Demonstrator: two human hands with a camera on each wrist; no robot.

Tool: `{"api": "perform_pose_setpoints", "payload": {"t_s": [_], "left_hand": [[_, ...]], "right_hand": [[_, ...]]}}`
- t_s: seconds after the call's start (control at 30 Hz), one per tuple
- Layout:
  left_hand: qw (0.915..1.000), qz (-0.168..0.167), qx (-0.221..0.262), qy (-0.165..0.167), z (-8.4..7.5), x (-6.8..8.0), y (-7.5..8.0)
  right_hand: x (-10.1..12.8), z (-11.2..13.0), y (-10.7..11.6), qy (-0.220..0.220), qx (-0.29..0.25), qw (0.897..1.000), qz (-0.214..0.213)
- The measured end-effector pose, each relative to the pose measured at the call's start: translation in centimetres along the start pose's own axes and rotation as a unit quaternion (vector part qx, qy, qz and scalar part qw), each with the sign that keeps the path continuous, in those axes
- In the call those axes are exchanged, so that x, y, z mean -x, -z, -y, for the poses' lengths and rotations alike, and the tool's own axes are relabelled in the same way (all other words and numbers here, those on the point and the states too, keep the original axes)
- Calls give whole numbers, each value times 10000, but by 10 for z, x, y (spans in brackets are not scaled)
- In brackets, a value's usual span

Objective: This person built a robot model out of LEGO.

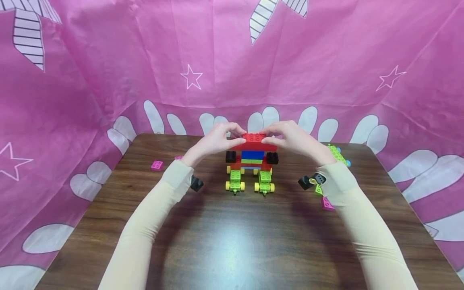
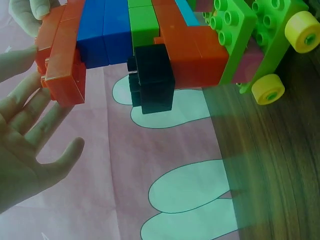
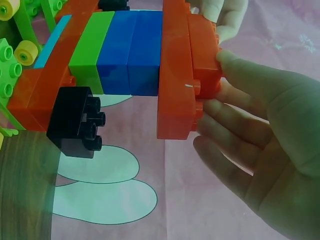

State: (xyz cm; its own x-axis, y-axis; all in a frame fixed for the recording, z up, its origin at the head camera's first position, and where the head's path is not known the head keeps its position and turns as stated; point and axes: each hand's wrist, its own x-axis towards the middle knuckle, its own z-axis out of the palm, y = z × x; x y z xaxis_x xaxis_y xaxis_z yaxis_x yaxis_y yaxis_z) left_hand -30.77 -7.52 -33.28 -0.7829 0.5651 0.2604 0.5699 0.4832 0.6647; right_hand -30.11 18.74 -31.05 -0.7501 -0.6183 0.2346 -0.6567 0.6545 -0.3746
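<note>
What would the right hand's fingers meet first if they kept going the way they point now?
Almost at once, the red top brick: the right hand already has its fingers on that brick's end. Beyond it, likely the left hand on the opposite end.

Bright, even light from overhead leaves a pale glare near the worktop (image 1: 232, 249) front edge. Head view bows at its edges; wrist views look soft and green-tinted.
</note>
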Motion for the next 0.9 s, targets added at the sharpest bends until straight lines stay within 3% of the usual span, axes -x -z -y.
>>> {"api": "perform_pose_setpoints", "payload": {"t_s": [0.53, 0.9], "left_hand": [[9993, -54, 366, -5, 5, 1, -3], [9982, -44, 590, 48, 5, 1, -6]], "right_hand": [[6, -2, -6, -53, -68, 9996, -280], [4, -2, -4, -132, -117, 9998, -71]]}}
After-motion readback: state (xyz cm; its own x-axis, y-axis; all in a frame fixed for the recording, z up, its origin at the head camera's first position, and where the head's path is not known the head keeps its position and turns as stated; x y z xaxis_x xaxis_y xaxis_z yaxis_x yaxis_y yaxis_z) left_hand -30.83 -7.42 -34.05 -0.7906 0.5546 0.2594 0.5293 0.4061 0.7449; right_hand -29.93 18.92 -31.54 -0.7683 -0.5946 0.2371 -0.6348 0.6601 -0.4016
